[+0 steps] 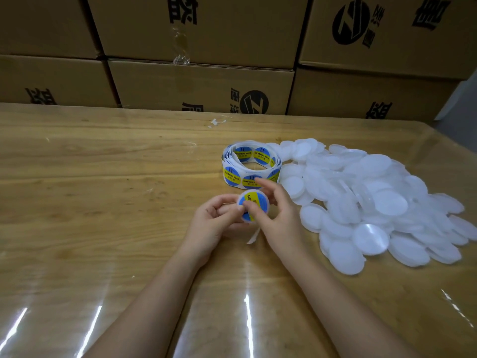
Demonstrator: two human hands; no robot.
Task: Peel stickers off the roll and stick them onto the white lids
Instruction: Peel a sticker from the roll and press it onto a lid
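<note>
Left hand (211, 223) and right hand (281, 215) both pinch the stickered lid (255, 198), just before the roll (232, 174).

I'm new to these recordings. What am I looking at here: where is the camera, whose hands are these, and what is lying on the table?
There is no machine here. A person works with bare hands, and the single picture comes from a wide-angle camera worn on their head, looking forward and down. The left hand holds one white lid that already carries a blue and yellow sticker. The right hand grips the same lid, thumb on the sticker, seemingly pressing it flat. Just beyond the hands the sticker roll lies on the wooden table, and a pile of bare lids spreads to the right. A strip of backing paper hangs below the hands. Cardboard boxes are stacked behind.
</note>
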